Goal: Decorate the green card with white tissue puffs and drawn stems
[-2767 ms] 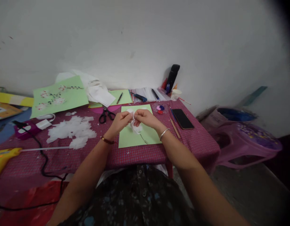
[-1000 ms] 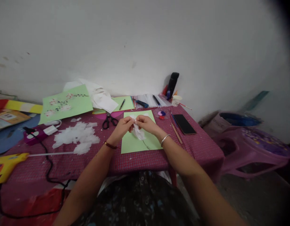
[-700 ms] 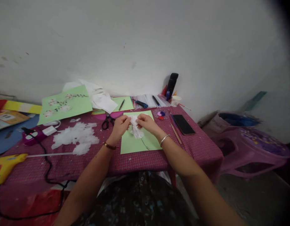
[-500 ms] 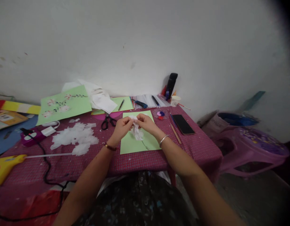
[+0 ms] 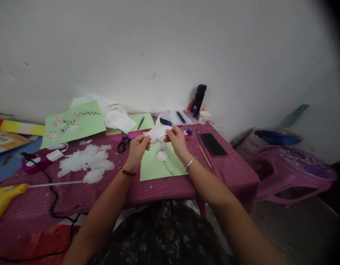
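A piece of white tissue paper (image 5: pixel 158 130) is spread between my two hands above a green sheet (image 5: pixel 150 170). My left hand (image 5: pixel 138 147) pinches its left side, and my right hand (image 5: pixel 176 141) pinches its right side between thumb and fingers. Below the tissue, a round white tissue flower (image 5: pixel 161 156) lies on the sheet, with more white tissue just above it, partly hidden. A thin dark stem (image 5: pixel 168 168) is drawn beneath the flower. Black scissors (image 5: pixel 123 142) rest left of the sheet.
Torn tissue pieces (image 5: pixel 88 160) lie to the left, near a yellow glue gun (image 5: pixel 9 197) and a purple power strip (image 5: pixel 34 166). A finished flower picture (image 5: pixel 73 123) leans at the back left. Right of the sheet are a wooden stick (image 5: pixel 204 155) and a phone (image 5: pixel 213 144).
The bunched tissue between my fingers is now opened out and raised, its peak pointing up. My hands have moved apart, uncovering the white flower on the green sheet.
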{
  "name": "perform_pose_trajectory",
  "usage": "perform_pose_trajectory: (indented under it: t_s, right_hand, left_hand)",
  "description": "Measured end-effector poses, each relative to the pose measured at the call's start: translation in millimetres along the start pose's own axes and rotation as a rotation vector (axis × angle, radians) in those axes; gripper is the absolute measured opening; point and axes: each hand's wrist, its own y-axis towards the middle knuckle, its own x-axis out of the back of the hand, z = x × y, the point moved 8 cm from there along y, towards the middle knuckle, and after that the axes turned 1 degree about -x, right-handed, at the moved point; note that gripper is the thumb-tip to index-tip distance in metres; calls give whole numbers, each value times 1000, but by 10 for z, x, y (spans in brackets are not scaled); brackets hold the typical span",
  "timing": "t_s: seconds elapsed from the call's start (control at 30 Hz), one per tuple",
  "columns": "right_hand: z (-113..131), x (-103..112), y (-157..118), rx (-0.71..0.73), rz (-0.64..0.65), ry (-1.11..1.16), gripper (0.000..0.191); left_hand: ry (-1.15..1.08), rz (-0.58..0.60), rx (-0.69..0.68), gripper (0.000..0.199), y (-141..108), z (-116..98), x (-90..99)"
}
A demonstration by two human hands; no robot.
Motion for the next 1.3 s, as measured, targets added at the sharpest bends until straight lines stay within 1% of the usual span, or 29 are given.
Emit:
perform_pose_trajectory:
  t_s: [0.07,0.1,0.23,0.3,0.33,0.47,0.6,0.8,0.87,0.97,1.03,1.13,1.2,1.3]
  right_hand:
    - [25,11,-3,22,-19,17,25]
    - [34,3,-8,34,-15,15,24]
    - [49,-99,-63,81,65,-79,19]
    - [45,-158,-103,102,101,-127,16]
    - [39,-182,-121,108,114,-142,14]
    - [-12,-232,-150,84,136,-154,11]
    - [-79,-208,-107,34,122,-133,14]
    - [-182,-105,6,-39,61,-36,23]
    - [-199,-117,12,-71,88,-21,28]
    - [-191,-183,-28,-100,161,-42,33]
    - [-165,-228,-70,-88,200,-76,33]
    - [-93,-258,-113,13,212,-209,24]
    - [-70,-240,-110,66,186,-275,16]
    - [-116,-165,-58,41,127,-242,16]
  left_hand:
    - [-72,5,24,35,-8,9,-19]
    - [-112,37,61,41,-14,30,-55]
    - [-236,301,336,68,-120,206,-336]
    - [-246,376,428,71,-188,282,-434]
    - [-236,382,448,69,-207,311,-455]
    - [-154,325,419,53,-208,363,-441]
    - [-135,299,406,39,-190,367,-408]
    - [-154,291,411,42,-173,333,-368]
    - [-173,273,408,44,-167,319,-355]
    - [-191,239,388,45,-154,293,-339]
    - [-181,213,370,47,-142,281,-329]
    - [-141,180,363,47,-128,286,-317]
    - [-122,173,372,44,-129,297,-312]
    - [-119,169,387,39,-136,303,-292]
